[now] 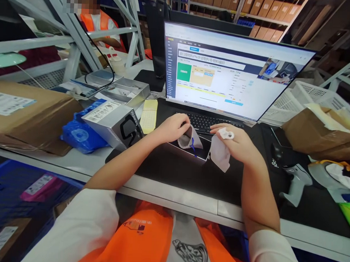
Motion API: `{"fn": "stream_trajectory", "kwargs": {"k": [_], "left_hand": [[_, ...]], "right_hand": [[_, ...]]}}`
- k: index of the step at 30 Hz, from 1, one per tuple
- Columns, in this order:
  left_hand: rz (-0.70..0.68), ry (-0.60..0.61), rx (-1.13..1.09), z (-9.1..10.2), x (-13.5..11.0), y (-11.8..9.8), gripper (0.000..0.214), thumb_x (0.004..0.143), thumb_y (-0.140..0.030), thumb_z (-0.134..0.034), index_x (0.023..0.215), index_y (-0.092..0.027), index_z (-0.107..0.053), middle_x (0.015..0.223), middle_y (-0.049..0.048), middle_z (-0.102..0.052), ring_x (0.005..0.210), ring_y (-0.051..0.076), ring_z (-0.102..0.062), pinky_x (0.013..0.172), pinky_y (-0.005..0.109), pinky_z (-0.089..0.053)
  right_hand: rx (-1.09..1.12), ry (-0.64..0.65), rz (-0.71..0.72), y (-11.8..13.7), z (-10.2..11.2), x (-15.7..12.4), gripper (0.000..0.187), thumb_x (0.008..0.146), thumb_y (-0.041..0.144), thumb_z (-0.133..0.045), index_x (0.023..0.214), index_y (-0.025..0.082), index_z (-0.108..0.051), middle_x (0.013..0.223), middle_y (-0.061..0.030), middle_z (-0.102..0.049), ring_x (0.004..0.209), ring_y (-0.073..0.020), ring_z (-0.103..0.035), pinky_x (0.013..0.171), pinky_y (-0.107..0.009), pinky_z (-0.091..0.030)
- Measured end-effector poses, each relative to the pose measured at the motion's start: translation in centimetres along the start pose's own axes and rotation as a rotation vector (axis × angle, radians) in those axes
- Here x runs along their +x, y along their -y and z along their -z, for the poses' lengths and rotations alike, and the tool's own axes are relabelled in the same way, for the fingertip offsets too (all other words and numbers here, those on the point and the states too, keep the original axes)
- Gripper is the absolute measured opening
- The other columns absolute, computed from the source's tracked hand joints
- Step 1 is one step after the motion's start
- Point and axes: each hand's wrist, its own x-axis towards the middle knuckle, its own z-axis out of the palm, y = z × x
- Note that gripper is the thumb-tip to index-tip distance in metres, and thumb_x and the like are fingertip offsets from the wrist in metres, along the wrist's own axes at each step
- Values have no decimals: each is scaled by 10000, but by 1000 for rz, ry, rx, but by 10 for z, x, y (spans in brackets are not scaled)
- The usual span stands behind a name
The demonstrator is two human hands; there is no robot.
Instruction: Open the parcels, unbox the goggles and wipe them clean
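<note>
My left hand (173,128) is closed on the rim of a small grey drawstring pouch (196,140) with a blue cord. The pouch's mouth faces me, over a shallow dark box (202,150) on the black desk mat. My right hand (238,143), fingers curled, holds a thin whitish plastic bag (220,153) that hangs down beside the box. A small white piece with a ring-shaped end (226,133) lies against its fingers. Left of my left hand, a silver and black product box (117,122) rests tilted on a blue plastic bag (83,131).
A monitor (224,71) and keyboard (201,122) stand behind my hands. To the right are a barcode scanner (297,182) and an open carton (320,131). A large carton (27,117) and yellow pad (149,116) lie left. A person in an orange vest (104,25) sits beyond.
</note>
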Motion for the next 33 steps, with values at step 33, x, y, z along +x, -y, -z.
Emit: {"fn": "stream_trajectory", "kwargs": {"k": [33], "left_hand": [[-133,539,-51,41,71,-69,576,641,-147,-576,1179,-226,-766,863,5,-740,665,180,-621,543,264,-412]], "right_hand": [[366,-929,41,-2,38,-12,326,994,462,-572,882,212,-748,934,-64,-749,915,-242,-732,877,-398,-583]]}}
